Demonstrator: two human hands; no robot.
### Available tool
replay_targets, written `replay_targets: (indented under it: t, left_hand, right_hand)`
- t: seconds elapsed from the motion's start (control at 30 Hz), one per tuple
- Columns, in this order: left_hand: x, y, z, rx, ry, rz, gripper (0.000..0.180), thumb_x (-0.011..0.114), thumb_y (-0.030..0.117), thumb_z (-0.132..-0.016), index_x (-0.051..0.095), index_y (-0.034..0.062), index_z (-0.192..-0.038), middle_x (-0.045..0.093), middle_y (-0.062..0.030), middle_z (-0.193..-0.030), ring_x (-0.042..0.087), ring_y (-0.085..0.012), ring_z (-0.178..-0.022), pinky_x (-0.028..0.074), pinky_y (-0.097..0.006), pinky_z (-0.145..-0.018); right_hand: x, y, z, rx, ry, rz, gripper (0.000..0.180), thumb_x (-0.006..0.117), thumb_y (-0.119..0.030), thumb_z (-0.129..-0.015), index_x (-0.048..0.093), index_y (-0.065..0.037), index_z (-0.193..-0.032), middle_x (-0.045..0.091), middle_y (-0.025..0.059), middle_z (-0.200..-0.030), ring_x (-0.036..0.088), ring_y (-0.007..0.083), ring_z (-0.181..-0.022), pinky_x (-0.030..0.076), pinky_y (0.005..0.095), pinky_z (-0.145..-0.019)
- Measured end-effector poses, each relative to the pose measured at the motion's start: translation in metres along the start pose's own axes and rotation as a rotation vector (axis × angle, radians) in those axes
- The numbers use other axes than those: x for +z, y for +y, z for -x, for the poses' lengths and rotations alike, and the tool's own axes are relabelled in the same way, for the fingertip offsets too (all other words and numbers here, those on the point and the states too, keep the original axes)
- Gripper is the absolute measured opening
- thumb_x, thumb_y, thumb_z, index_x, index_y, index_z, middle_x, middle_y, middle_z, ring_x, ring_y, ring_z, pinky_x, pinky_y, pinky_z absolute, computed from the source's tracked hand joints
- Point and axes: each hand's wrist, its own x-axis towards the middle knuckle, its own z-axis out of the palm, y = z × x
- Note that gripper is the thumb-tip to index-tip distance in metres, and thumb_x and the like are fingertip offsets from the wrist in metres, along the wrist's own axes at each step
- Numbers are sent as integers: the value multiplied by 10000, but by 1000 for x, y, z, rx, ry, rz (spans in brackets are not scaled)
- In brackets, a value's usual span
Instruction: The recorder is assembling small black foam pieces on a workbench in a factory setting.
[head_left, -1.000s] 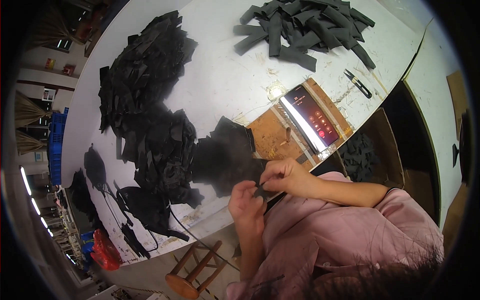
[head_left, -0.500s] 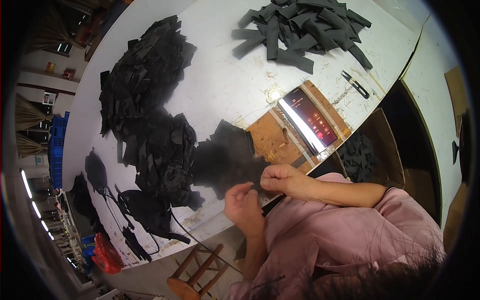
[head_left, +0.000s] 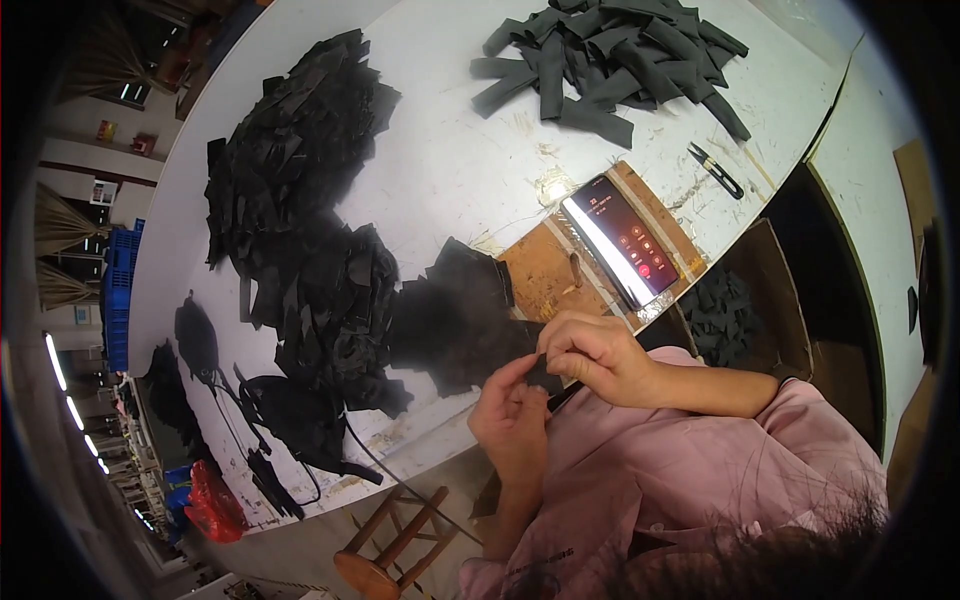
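Note:
My right hand is closed in a pinch at the table's near edge, holding a small piece of black fabric. Close below it, the left hand has its fingers bent together, fingertips meeting the same piece. Just beyond both hands, a flat layer of black fabric pieces lies on the table, blurred in part. It adjoins a brown board on which a lit phone rests. How much fabric sits inside my fingers is hidden.
Heaped black fabric pieces cover the table's left side. Folded dark strips are piled at the far side, near thread snips. Right of me, a cardboard box holds dark pieces. A wooden stool stands below the table edge.
Both hands have shifted slightly right. My left fingers have come up against the right hand's fingertips, and the right hand has turned, so the black piece shows between them. The view has moved a little.

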Motion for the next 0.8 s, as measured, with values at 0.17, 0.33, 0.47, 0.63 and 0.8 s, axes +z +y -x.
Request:
replay_targets:
  t: [0.17,0.33,0.47,0.63,0.8]
  left_hand:
    - [7,-13,3,181,62,-11,218,474,-73,-780,510,-13,-986,529,-54,-914,476,-38,-658,379,-140,-539]
    - [13,-9,-2,288,136,-12,173,507,-35,-769,512,-32,-942,551,-72,-842,513,-54,-678,404,-158,-573]
    - [6,-8,3,106,90,138,161,507,-33,-770,503,-31,-930,556,-97,-879,528,-77,-711,425,-176,-595]
    - [-7,-16,-6,-81,-170,617,215,526,-41,-739,463,-24,-944,565,-128,-853,566,-135,-707,454,-200,-583]
    - [2,-4,-5,-176,-320,800,285,590,19,-715,454,-18,-962,570,-127,-840,574,-147,-707,449,-199,-552]
  right_hand:
    - [2,-13,-3,-39,23,99,64,547,-28,-739,502,12,-759,489,124,-811,521,270,-715,427,305,-633]
    - [1,-12,-2,-59,26,126,63,555,-31,-734,512,5,-764,462,121,-812,504,264,-735,419,308,-634]
    - [0,-14,0,16,35,91,51,547,-35,-742,517,-2,-766,447,105,-790,479,230,-741,397,283,-643]
    - [-7,-12,2,176,-32,-89,66,529,-55,-764,506,2,-741,445,88,-776,465,208,-718,383,271,-636]
    - [-15,-27,-4,111,-183,-297,79,523,-75,-783,500,-5,-754,453,77,-741,468,213,-697,381,290,-609]
